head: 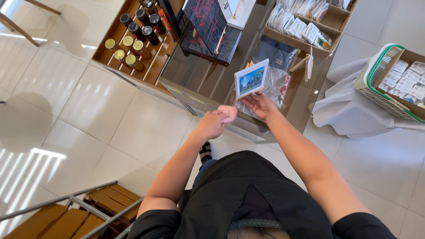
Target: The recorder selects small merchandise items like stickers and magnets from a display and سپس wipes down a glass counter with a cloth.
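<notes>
My right hand (260, 105) holds up a small white card with a blue and green picture (251, 79), gripped at its lower edge over the glass counter (195, 79). My left hand (211, 125) is closed around a small pale pink thing (229, 112), just left of the right hand at the counter's front edge. Under the card lie clear plastic packets (278, 84) on the glass.
A wooden tray of dark and gold-lidded jars (133, 42) sits at the counter's left. A black sign board (206, 20) stands behind. Wooden boxes of white packets (301, 26) line the back. A green-rimmed basket of packets (389, 84) rests on white cloth at right. A wooden bench (66, 217) is lower left.
</notes>
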